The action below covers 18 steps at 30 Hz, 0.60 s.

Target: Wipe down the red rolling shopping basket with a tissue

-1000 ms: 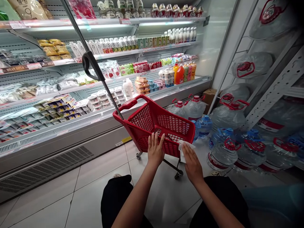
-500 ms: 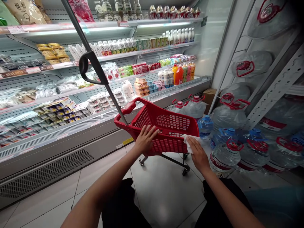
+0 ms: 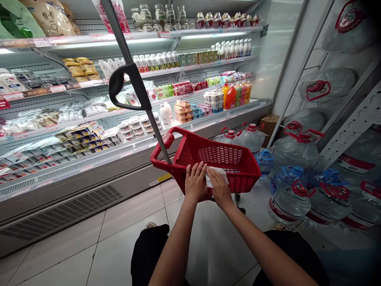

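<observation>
A red plastic shopping cart (image 3: 242, 184) on small wheels stands before me, its long grey pole (image 3: 162, 139) rising to a black loop grip (image 3: 135, 87). On the near rim rests my left hand (image 3: 195, 182), fingers spread and lying flat. Right beside it, my right hand (image 3: 218, 188) presses a white cloth (image 3: 212, 174) against the outside of the same rim. Part of the cloth is hidden under those fingers. The basket's floor is partly hidden by the near wall and my hands.
Behind the cart runs a refrigerated display case (image 3: 125, 163) stocked with yogurt, bottles and packets. Several large water bottles (image 3: 290, 200) stand on the floor at right, by a white perforated rack post (image 3: 345, 127). A cardboard box (image 3: 269, 123) sits in the corner.
My right hand has slid the cloth leftward along the near rim, from the far right end to beside my left hand. My left hand stays on the rim. The view has shifted slightly.
</observation>
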### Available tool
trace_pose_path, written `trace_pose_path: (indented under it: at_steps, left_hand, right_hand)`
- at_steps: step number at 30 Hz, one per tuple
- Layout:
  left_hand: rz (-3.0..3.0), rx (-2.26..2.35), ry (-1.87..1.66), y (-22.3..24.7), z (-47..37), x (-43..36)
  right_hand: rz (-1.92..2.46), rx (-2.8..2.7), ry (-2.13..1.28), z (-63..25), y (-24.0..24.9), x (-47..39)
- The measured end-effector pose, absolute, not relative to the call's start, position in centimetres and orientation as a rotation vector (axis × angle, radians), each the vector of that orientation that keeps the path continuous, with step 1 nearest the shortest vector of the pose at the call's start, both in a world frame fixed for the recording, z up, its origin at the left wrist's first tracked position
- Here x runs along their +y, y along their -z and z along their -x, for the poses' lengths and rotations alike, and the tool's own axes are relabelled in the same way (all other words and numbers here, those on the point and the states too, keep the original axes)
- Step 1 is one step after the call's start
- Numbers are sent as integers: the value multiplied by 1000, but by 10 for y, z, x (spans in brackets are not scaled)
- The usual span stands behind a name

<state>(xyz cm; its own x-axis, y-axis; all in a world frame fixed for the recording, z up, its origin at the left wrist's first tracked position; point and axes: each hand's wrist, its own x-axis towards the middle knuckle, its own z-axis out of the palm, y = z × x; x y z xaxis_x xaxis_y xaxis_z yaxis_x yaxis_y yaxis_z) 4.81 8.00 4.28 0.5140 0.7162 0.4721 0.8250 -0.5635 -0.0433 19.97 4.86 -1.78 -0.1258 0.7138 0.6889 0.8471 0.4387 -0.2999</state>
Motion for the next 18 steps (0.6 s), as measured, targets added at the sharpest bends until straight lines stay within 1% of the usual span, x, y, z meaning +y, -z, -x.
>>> trace_pose_path:
  at_steps: [4, 8, 11, 14, 18]
  left_hand:
    - [2510, -1231, 564, -53, -28, 68]
    - [2396, -1351, 619, -64, -10, 54]
    - [2369, -1431, 629, -69, -10, 45]
    - [2371, -1478, 655, -74, -18, 38]
    - [2387, -1484, 734, -87, -26, 29]
  right_hand:
    - [1313, -1949, 225, -227, 23, 38]
    - [1438, -1877, 263, -283, 38, 22]
    - [1510, -1789, 233, -297, 42, 20]
    - [1475, -1748, 204, -271, 35, 29]
    - [1264, -1885, 120, -196, 11, 46]
